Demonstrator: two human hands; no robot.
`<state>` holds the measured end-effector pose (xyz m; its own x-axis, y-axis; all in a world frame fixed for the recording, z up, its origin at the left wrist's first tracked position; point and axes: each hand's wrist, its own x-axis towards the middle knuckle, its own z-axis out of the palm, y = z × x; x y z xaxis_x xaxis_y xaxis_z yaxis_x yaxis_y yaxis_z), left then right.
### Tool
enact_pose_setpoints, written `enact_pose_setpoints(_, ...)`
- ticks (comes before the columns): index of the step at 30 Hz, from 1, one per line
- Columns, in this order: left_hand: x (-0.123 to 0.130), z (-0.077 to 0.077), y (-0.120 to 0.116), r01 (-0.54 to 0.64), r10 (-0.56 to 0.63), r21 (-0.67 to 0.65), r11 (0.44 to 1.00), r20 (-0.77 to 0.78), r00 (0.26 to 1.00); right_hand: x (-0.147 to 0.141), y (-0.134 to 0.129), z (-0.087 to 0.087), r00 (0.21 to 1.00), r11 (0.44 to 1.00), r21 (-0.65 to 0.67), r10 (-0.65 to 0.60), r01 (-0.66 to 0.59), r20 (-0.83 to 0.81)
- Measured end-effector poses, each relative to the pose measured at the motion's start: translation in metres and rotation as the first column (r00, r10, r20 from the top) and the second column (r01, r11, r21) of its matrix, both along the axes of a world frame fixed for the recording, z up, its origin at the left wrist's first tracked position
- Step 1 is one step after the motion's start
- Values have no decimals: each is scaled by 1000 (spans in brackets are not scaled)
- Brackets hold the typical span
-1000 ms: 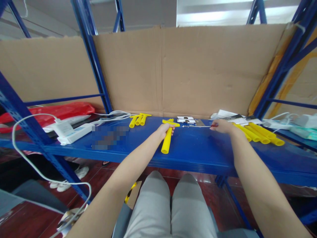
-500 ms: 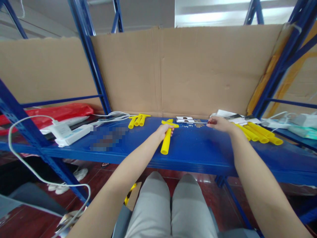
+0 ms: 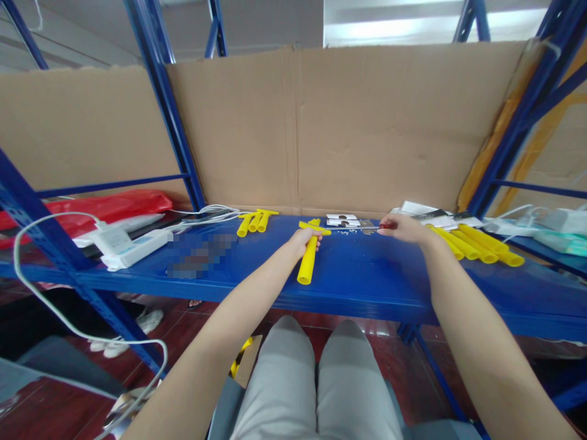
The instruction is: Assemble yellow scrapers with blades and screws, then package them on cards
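Note:
My left hand point(image 3: 302, 241) is closed around a yellow T-shaped tube point(image 3: 307, 266) near the middle of the blue shelf point(image 3: 367, 263). The tube's open end points toward me. My right hand point(image 3: 400, 228) grips the dark red handle of a screwdriver point(image 3: 387, 225), whose thin metal shaft points left toward the head of the T. Behind the shaft lie white cards with dark spots point(image 3: 342, 220) and small metallic pieces point(image 3: 367, 224). Whether the shaft's tip touches the yellow piece is too small to tell.
Several yellow tubes point(image 3: 486, 245) lie at the right beside white packets. Yellow T-shaped pieces point(image 3: 259, 221) rest at the back left, near white cables and a power strip point(image 3: 137, 249). Cardboard point(image 3: 367, 128) stands behind the shelf, between blue posts point(image 3: 174, 116).
My right hand has moved slightly left with the screwdriver, bringing its shaft nearer the yellow T-shaped tube. My left hand stays in place, still holding the tube.

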<state>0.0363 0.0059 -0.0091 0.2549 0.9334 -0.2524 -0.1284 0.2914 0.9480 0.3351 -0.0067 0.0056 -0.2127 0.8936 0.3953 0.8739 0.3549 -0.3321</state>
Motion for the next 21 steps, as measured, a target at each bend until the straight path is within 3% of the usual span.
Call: enact_pose_setpoints(21, 2, 5, -8, -27, 28, 9, 1000, -19, 999, -2, 0, -1, 999, 999, -17, -32, 32, 23)
